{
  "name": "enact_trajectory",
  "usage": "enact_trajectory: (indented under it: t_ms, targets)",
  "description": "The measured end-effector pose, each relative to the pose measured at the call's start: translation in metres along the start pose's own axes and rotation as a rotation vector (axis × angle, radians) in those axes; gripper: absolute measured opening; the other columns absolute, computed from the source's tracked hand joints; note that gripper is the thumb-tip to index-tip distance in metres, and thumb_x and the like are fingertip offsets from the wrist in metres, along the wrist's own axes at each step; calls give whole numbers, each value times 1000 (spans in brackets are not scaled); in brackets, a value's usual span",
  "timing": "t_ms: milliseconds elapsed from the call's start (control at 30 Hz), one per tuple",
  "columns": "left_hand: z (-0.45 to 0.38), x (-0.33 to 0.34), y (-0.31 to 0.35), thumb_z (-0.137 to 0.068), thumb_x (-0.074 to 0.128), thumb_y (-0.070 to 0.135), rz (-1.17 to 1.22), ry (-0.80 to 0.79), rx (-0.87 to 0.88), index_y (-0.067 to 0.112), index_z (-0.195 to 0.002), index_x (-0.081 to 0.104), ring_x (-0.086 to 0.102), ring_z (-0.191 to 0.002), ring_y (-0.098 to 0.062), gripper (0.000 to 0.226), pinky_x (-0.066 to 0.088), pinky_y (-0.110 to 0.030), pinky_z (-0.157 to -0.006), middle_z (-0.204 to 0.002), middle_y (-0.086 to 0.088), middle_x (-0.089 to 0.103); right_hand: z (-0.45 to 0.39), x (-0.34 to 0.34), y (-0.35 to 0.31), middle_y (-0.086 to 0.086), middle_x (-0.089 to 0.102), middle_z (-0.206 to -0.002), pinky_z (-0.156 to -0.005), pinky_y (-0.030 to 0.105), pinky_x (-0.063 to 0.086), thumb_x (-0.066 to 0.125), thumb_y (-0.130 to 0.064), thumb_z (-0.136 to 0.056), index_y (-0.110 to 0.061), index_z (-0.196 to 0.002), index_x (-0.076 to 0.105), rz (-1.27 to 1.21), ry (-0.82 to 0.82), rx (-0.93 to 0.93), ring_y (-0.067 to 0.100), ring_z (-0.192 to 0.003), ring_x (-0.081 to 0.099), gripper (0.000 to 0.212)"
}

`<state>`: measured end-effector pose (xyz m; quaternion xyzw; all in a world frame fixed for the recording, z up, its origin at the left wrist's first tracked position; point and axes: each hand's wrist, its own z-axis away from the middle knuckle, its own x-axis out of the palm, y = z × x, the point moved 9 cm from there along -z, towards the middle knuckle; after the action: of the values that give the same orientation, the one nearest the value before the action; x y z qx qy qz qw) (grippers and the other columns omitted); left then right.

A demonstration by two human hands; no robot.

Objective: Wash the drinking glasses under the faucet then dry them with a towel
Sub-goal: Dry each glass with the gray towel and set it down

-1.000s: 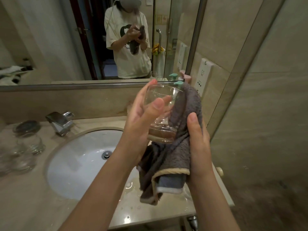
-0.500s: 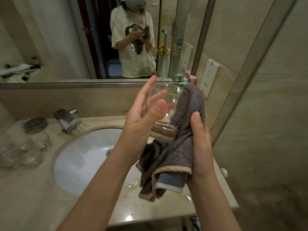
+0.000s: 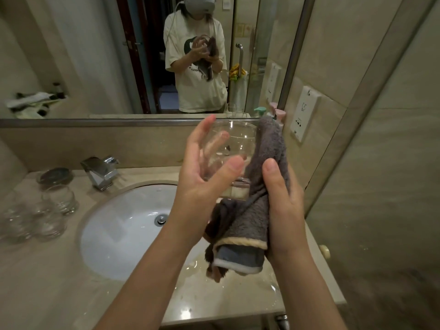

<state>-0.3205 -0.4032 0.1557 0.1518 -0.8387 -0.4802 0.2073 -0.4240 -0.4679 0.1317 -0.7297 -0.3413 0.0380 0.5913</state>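
Glass: a clear drinking glass [image 3: 229,160] is held up above the counter [image 3: 47,282], between the two hands.
Left hand: the left hand [image 3: 202,177] holds the glass with fingers and thumb curved around it.
Right hand: the right hand [image 3: 283,206] grips a grey towel [image 3: 252,210] and presses it on the side of the glass.
Other glasses: several glasses [image 3: 42,210] stand left of the sink [image 3: 123,229], near the faucet [image 3: 101,171].
Writing: in the mirror [image 3: 95,55] the shirt shows letters, maybe "TUOBA"; I cannot read them surely.

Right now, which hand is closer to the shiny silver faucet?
Left. The left hand holds the clear drinking glass over the sink's right side, nearer the shiny silver faucet. The right hand, gripping the grey towel, is farther right.
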Motion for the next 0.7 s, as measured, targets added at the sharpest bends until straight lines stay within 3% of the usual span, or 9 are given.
enact_trajectory:
  t_ms: [100,167,267,333,400,467,567,700]
  targets:
    - [1,3,-10,-75,68,33,89,-33,-52,52,-127,45,58,-124,-24,60,51,-42,-98,-136,-6,56,0,-5,8,2,73,-109,-78,29,56,54,-34,-88,-18,-121,62,-105,-1,68,19,-101,70,37]
    - [-1,0,-8,-78,63,46,-132,-10,-7,55,-129,40,51,-129,-11,57,50,-33,-98,-137,1,53,1,-7,11,3,73,-106,-72,29,57,57,-33,-90,-17,-120,62,-129,14,83,20,-95,71,34]
    - [-5,-4,-3,-84,49,61,-524,30,44,50,-142,33,46,-126,7,61,45,-28,-102,-135,13,48,-1,-11,8,-5,74,-87,-57,24,55,57,-30,-87,-14,-120,60,-122,34,56,12,-71,71,37]
    - [-2,0,-3,-92,44,55,-611,37,61,43,-148,27,43,-127,8,60,42,-28,-105,-136,16,48,-3,-13,4,-8,73,-91,-63,24,57,61,-31,-89,-14,-122,59,-25,55,1,8,-78,71,37]
    - [2,6,0,-98,39,45,-633,52,110,43,-150,22,41,-126,12,55,36,-14,-104,-133,26,45,-4,-9,-3,-4,69,-118,-89,36,56,61,-40,-89,-17,-131,57,121,61,-63,12,-109,65,49]
    - [3,5,1,-95,43,48,-634,70,128,47,-148,23,43,-121,15,56,33,-4,-96,-131,24,46,-4,-5,-2,4,64,-128,-102,47,48,57,-47,-84,-15,-134,55,146,59,-69,20,-121,59,60]
    - [-2,-2,-5,-85,55,55,-553,59,76,57,-143,26,50,-118,11,65,38,-5,-93,-132,11,51,-5,-5,3,10,62,-128,-101,57,46,59,-50,-81,-11,-133,55,104,63,-48,28,-121,59,65]
    - [-8,-12,-14,-77,66,48,-234,20,-4,58,-132,38,56,-122,-5,63,48,-22,-98,-125,4,62,-10,-3,14,4,69,-116,-86,47,56,60,-43,-84,-22,-126,61,37,26,-4,25,-108,66,47]
